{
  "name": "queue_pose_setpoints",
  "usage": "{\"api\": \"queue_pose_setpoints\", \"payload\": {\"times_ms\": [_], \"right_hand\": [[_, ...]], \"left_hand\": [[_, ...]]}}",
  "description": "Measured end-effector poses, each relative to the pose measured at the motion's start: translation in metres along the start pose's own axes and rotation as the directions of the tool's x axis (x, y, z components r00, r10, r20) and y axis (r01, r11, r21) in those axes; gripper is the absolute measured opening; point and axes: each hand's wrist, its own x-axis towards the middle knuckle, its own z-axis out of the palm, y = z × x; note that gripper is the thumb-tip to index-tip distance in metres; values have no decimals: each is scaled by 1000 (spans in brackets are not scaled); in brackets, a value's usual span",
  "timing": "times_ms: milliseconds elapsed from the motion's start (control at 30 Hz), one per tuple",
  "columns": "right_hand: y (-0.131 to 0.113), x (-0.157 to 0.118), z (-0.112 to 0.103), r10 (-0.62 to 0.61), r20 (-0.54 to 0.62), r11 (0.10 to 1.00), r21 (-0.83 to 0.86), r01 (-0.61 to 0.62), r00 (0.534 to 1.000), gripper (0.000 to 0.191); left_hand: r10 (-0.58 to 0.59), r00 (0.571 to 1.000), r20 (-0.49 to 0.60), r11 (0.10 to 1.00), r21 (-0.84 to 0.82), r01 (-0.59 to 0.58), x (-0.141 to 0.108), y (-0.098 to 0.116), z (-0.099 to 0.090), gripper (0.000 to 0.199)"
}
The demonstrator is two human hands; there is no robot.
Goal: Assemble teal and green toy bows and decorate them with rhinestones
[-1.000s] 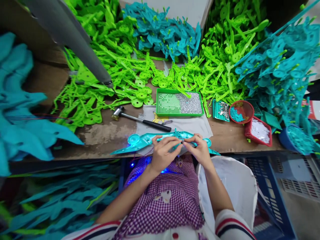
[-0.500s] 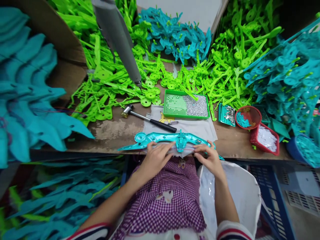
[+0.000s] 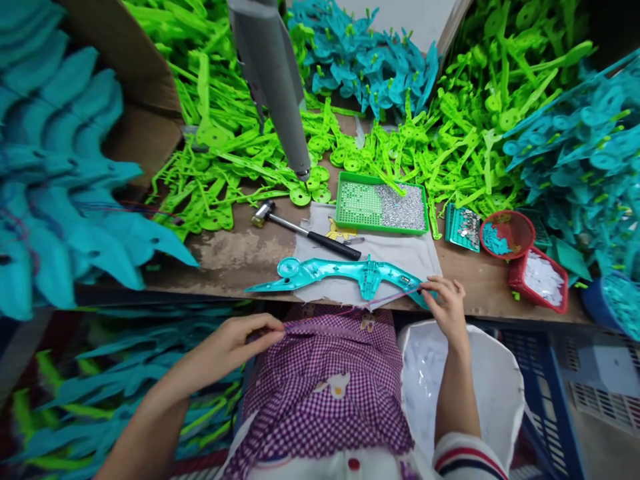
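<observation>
A turquoise plastic bow-shaped part (image 3: 330, 269) lies on the grey cloth near the table's front edge, its hollow inner side up. My right hand (image 3: 445, 303) is at the part's right end, thumb and fingertips closed on a thin purple-red string (image 3: 395, 295). From there the string sags across the front of the part toward my left hand (image 3: 247, 337). My left hand is over my lap, in front of the table edge, its fingers pinched together on the string's other stretch. Part of the string blends into the checked apron.
A hammer (image 3: 305, 230) and a green tray (image 3: 383, 203) of small metal pieces lie behind the part. A grey electric screwdriver (image 3: 275, 93) hangs above. Lime-green parts (image 3: 235, 147) are heaped behind; red bowls (image 3: 507, 233) stand right; turquoise parts (image 3: 60, 180) are stacked left.
Both hands have left the middle of the bow-shaped part. My left hand has moved left and toward me, my right hand slightly right, with the string now stretched between them.
</observation>
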Motion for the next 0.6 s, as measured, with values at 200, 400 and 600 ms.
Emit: {"api": "queue_pose_setpoints", "payload": {"times_ms": [200, 400, 600], "right_hand": [[-13, -6, -36, -60, 29, 998, -4, 61, 998, 29], [-105, -1, -14, -108, -99, 928, 346, 136, 989, 29], [-167, 6, 38, -339, 293, 831, 539, 138, 894, 57]], "left_hand": [[25, 997, -66, 820, -569, -58, 16, 28, 12, 56], [223, 921, -319, 918, -248, -308, 61, 83, 63, 17], [661, 593, -460, 750, 439, -495, 53, 79, 71, 39]]}}
